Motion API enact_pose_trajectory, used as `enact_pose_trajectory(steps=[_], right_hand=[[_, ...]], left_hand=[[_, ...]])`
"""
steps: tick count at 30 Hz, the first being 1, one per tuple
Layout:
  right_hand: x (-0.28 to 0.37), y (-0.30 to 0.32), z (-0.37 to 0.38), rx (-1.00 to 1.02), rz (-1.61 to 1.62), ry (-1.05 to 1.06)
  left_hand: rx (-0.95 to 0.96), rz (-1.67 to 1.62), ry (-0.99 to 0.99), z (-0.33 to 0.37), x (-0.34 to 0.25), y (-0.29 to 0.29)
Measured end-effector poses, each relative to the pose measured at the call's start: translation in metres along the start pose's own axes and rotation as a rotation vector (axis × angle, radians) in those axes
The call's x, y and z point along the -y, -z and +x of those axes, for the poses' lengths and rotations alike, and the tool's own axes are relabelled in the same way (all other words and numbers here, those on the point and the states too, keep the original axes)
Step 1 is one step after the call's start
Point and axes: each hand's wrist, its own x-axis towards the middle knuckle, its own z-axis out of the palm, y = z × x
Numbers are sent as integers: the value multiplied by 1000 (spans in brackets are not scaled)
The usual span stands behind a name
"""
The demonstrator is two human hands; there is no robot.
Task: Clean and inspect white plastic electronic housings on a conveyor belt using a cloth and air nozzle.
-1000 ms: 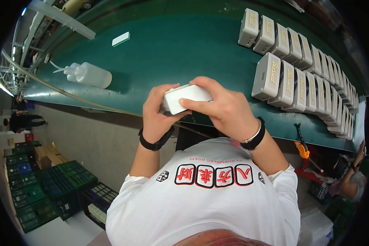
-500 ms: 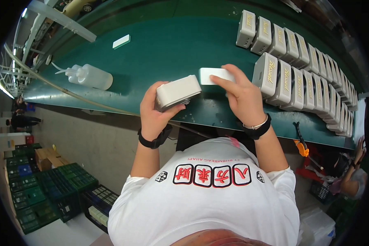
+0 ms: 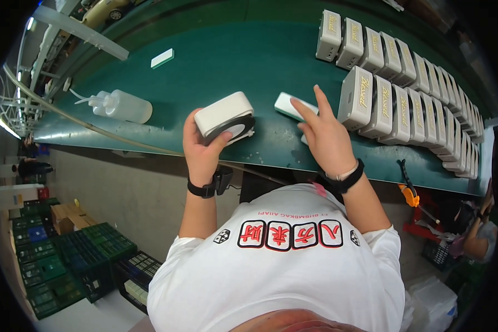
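My left hand (image 3: 201,148) grips a white boxy device (image 3: 224,112) with rounded edges. A black ring around a white disc shows on its near side, and my thumb presses by the disc. Just right of it, my right hand (image 3: 331,139) is open with its fingers spread, holding nothing. Beneath and beside those fingers, a white block with a green underside (image 3: 291,105) appears to lie on the green table (image 3: 216,66). The fingers partly cover that block; whether they touch it I cannot tell. A second white and green block (image 3: 162,58) lies farther back on the left.
Two rows of white boxy devices (image 3: 357,99) with gold lettering line the right side. On the left stand translucent squeeze bottles (image 3: 128,107) beside a hose (image 3: 88,125). An orange-handled tool (image 3: 409,196) hangs at the near table edge. Green crates (image 3: 94,249) are stacked lower left.
My left hand has turned the device so its black ring faces nearer me. My right hand has let go of the white and green block and spread its fingers.
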Motion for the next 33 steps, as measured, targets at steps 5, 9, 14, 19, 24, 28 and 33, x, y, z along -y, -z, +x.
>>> enact_pose_trajectory(steps=[5, 9, 14, 19, 24, 28, 33], right_hand=[[-23, 39, -61, 435, 329, 110], [-73, 69, -132, 513, 424, -169], [-193, 24, -277, -232, 724, -985], [-214, 23, -268, -922, 898, -963], [-230, 25, -265, -890, 947, -901], [-225, 22, -259, -903, 854, -812], [-190, 38, -233, -1285, 504, -652]], left_hand=[[-140, -328, 179, 4, 11, 13], [-40, -830, 474, 6, -1, 15], [139, -1128, 567, 7, 4, 12], [172, -1220, 677, -1, 11, 12], [168, -1195, 749, 0, -2, 10], [107, -1213, 785, 2, -2, 10], [49, -1381, 853, 1, -2, 19]])
